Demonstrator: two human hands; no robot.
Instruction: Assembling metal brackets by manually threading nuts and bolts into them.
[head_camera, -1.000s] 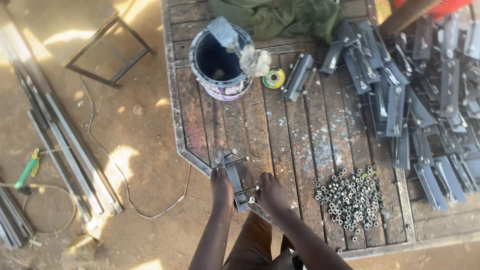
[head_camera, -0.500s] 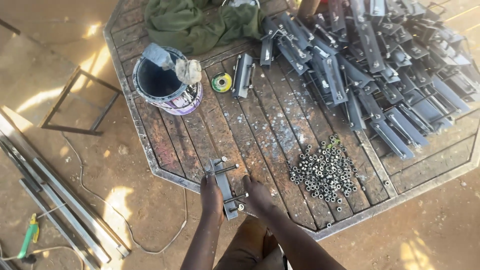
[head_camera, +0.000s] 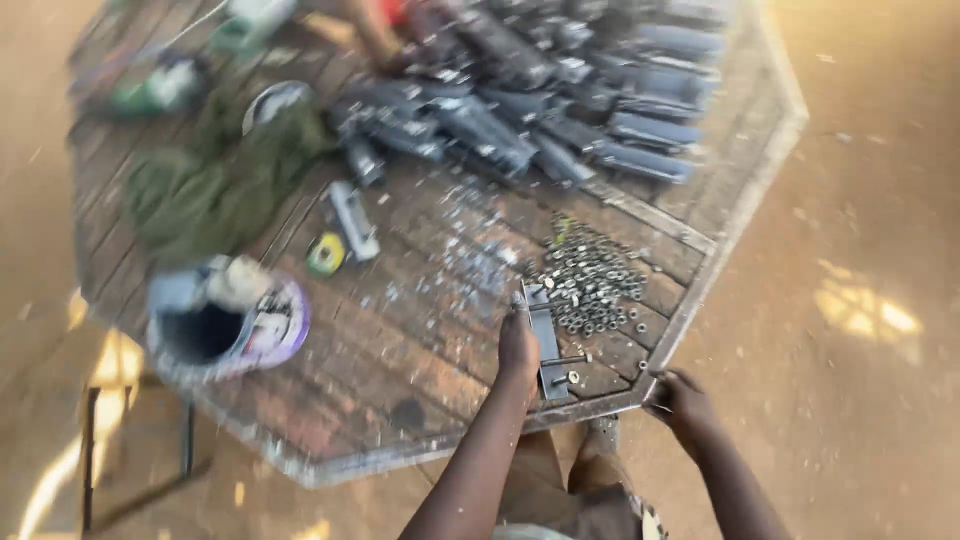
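Head view, blurred by motion: my left hand (head_camera: 518, 348) rests against the left side of a grey metal bracket (head_camera: 545, 340) with bolts standing out of it, low and centre-right in the frame near the edge of the wooden surface (head_camera: 400, 340). The fingers are closed along its side; I cannot tell whether they fully clamp it. My right hand (head_camera: 682, 398) is curled over the surface's corner edge, lower right, holding no part. A heap of nuts (head_camera: 590, 280) lies just above the bracket. The bracket looks rigid and fairly heavy for its size; grip it along the flat sides, clear of the bolts. A bucket (head_camera: 225, 320) stands at left.
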